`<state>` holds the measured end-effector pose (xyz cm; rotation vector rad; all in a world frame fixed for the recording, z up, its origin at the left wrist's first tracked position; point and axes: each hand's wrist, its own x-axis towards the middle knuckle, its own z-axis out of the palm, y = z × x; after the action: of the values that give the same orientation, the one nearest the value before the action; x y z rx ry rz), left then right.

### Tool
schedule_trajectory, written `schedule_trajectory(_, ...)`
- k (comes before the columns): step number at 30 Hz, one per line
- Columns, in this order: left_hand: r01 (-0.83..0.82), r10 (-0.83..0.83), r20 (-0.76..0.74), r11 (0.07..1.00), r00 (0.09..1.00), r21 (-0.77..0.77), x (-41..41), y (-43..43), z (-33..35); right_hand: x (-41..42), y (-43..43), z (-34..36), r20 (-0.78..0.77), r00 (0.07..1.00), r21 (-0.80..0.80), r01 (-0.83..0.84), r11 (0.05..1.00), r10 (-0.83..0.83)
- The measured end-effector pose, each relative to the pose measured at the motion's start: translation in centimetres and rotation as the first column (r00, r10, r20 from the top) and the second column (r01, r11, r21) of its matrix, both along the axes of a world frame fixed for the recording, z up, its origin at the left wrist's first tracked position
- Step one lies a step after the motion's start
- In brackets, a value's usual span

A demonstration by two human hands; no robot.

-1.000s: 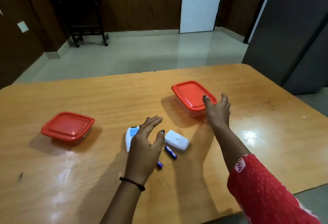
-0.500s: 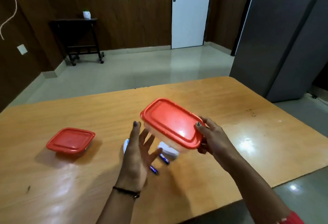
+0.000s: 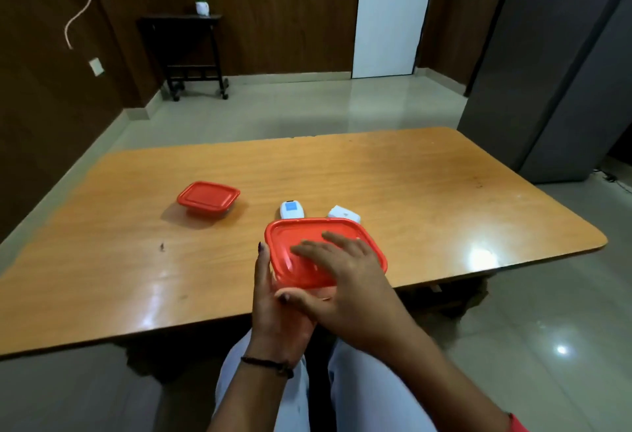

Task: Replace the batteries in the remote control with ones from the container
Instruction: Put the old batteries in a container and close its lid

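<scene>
A clear container with a red lid (image 3: pixel 301 236) is held in the air over the table's near edge. My left hand (image 3: pixel 277 308) cups it from below and on its left side. My right hand (image 3: pixel 345 281) lies flat on top of the lid, fingers spread, thumb at the near rim. Behind the container the white remote control (image 3: pixel 291 210) lies on the table, its near part hidden by the lid. Its white battery cover (image 3: pixel 343 214) lies just to the right. The loose batteries are hidden behind the container.
A second red-lidded container (image 3: pixel 208 197) stands on the wooden table (image 3: pixel 427 199) to the left. A grey cabinet (image 3: pixel 561 65) rises at the right, past the table's corner. My lap shows below the table's near edge.
The container was lifted from the table's right side and brought close to me. My left hand came under it and my right hand shifted from its side onto the lid.
</scene>
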<state>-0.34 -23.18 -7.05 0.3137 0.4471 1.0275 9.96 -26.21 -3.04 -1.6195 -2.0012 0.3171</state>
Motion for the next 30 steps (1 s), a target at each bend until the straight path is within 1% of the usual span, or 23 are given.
schedule_trajectory(1, -0.019, 0.019, 0.009, 1.0, 1.0, -0.01, -0.3, -0.6, -0.1, -0.9, -0.8, -0.7, 0.024, 1.0, 0.046, -0.002, 0.999, 0.001)
schedule_trajectory(3, -0.019, 0.019, 0.005, 1.0, 1.0, -0.011, -0.8, -1.5, -0.4, -1.9, -1.7, -2.1, 0.057, 0.998, 0.186, 0.021, 0.982, -0.033)
schedule_trajectory(5, -0.003, 0.003, -0.034, 1.0, 0.999, -0.009, -1.2, -2.3, -0.7, -2.3, -2.1, -3.3, 0.084, 0.995, 0.293, 0.031, 0.955, -0.058)
schedule_trajectory(6, -0.005, 0.004, -0.067, 1.0, 0.998, -0.004, -1.3, -2.6, -0.9, -2.5, -2.4, -3.8, 0.08, 0.995, 0.32, 0.034, 0.947, -0.062)
schedule_trajectory(8, -0.035, 0.038, -0.133, 0.999, 0.99, 0.019, -1.0, -3.3, -1.1, -2.9, -2.6, -4.4, 0.031, 0.997, 0.358, 0.057, 0.932, -0.073)
schedule_trajectory(11, -0.158, 0.161, -0.166, 0.987, 0.973, 0.035, -0.5, -3.5, -1.5, -3.4, -2.6, -5.0, -0.034, 0.995, 0.408, 0.095, 0.908, -0.089)
schedule_trajectory(13, -0.238, 0.24, -0.233, 0.971, 0.942, 0.04, -0.4, -3.4, -1.9, -3.6, -2.5, -5.4, -0.074, 0.992, 0.452, 0.125, 0.883, -0.102)
schedule_trajectory(14, -0.261, 0.27, -0.265, 0.963, 0.926, 0.071, -0.4, -3.4, -2.0, -3.7, -2.5, -5.5, -0.1, 0.989, 0.471, 0.144, 0.87, -0.11)
schedule_trajectory(15, -0.275, 0.298, -0.282, 0.954, 0.912, 0.116, -0.5, -3.3, -2.2, -3.8, -2.5, -5.4, -0.148, 0.982, 0.479, 0.174, 0.861, -0.116)
schedule_trajectory(16, -0.283, 0.323, -0.285, 0.943, 0.902, 0.175, -0.5, -3.3, -2.3, -3.9, -2.3, -5.2, -0.228, 0.966, 0.466, 0.216, 0.858, -0.12)
schedule_trajectory(18, -0.306, 0.377, -0.241, 0.908, 0.894, 0.285, -0.5, -3.3, -2.6, -3.9, -1.8, -4.5, -0.399, 0.91, 0.397, 0.281, 0.874, -0.111)
schedule_trajectory(19, -0.31, 0.383, -0.221, 0.901, 0.897, 0.304, -0.5, -3.3, -2.7, -4.1, -1.6, -4.2, -0.43, 0.896, 0.371, 0.286, 0.883, -0.11)
schedule_trajectory(21, -0.315, 0.387, -0.24, 0.903, 0.89, 0.291, -0.4, -3.2, -2.2, -4.1, -1.2, -3.9, -0.431, 0.895, 0.358, 0.287, 0.889, -0.115)
schedule_trajectory(23, -0.302, 0.368, -0.26, 0.917, 0.893, 0.26, -0.4, -3.0, -1.8, -3.6, -0.7, -3.9, -0.431, 0.89, 0.357, 0.321, 0.877, -0.151)
schedule_trajectory(25, -0.242, 0.305, -0.253, 0.937, 0.918, 0.25, -0.4, -2.6, -1.8, -3.1, -0.5, -4.0, -0.428, 0.889, 0.367, 0.333, 0.869, -0.161)
schedule_trajectory(27, -0.158, 0.227, -0.256, 0.952, 0.94, 0.262, -0.7, -2.1, -1.5, -3.1, -0.5, -4.0, -0.378, 0.915, 0.404, 0.301, 0.864, -0.142)
schedule_trajectory(29, -0.117, 0.193, -0.255, 0.951, 0.948, 0.286, -1.4, -1.7, -1.7, -2.4, 0.1, -3.6, -0.342, 0.929, 0.441, 0.293, 0.848, -0.142)
schedule_trajectory(30, -0.122, 0.201, -0.257, 0.949, 0.945, 0.292, -1.9, -1.5, -2.0, -1.5, 0.8, -3.2, -0.383, 0.909, 0.445, 0.338, 0.83, -0.165)
